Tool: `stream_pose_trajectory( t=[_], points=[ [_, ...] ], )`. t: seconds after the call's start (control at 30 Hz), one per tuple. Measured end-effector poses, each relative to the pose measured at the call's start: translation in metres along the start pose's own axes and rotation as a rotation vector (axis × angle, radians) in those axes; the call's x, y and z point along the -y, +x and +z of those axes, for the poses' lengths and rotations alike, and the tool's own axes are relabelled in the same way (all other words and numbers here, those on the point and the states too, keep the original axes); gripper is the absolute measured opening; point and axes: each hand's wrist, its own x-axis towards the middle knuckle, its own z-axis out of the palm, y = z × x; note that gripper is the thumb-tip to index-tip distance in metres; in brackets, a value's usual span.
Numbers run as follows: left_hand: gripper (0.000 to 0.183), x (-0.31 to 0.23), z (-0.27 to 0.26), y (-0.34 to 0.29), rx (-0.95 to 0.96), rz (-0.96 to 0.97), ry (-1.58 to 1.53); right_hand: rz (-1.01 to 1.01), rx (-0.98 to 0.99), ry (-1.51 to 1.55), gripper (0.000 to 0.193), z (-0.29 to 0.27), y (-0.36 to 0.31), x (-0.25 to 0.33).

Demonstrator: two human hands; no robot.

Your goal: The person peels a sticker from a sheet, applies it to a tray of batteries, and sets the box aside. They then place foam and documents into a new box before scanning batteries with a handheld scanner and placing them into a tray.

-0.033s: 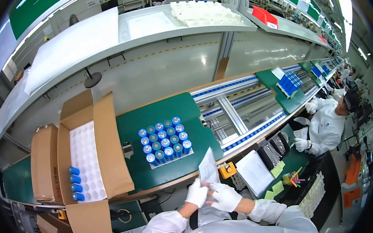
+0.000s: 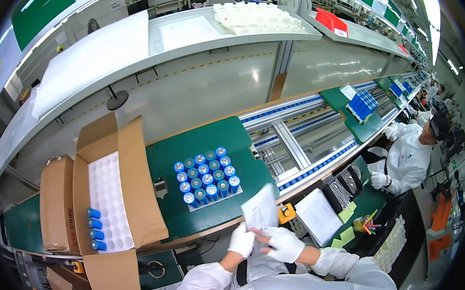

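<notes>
- A thin white sheet [image 2: 259,208], paper or a clear sleeve, stands tilted above the front edge of the green pallet [image 2: 200,147], at about five o'clock from the cell block.
- It looks light and floppy, likely to bend or crease; the lower edge, where both hands meet it, seems the sound place to hold.
- The left hand [image 2: 242,240], in a white glove, closes its fingers on the sheet's lower left corner.
- The right hand [image 2: 283,244], also gloved, pinches the lower right edge, fingers curled.
- At eleven o'clock from the sheet, blue cylindrical cells [image 2: 207,180] stand upright in a tight block on the pallet.
- At nine o'clock, an open cardboard box [image 2: 112,202] holds a white tray and a few blue cells [image 2: 95,229] lying along its left side.
- At three o'clock, a co-worker [image 2: 406,160] in white works farther down the line.
- What the sheet carries is too blurred to read; the fisheye rim bends the bench and cuts off the person's forearms.
</notes>
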Motion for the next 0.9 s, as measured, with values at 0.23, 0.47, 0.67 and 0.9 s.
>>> stream_pose_trajectory(
  t=[0.23, 0.47, 0.67, 0.9],
  points=[
    [0.032, -0.016, -0.036, 0.013, 0.009, -0.034, -0.498, 0.674, -0.145, 0.682, 0.042, 0.013, 0.001, -0.104],
    [0.031, 0.003, -0.044, 0.030, -0.145, -0.098, -0.539, 0.788, -0.181, 0.530, 0.016, 0.032, 0.025, -0.202],
    [0.031, 0.057, -0.085, -0.006, -0.348, -0.143, -0.461, 0.783, -0.173, 0.326, 0.021, 0.056, 0.063, -0.287],
    [0.022, 0.130, -0.111, -0.079, -0.816, -0.326, -0.484, 0.778, -0.102, 0.277, 0.023, 0.063, 0.113, -0.305]
  ],
)
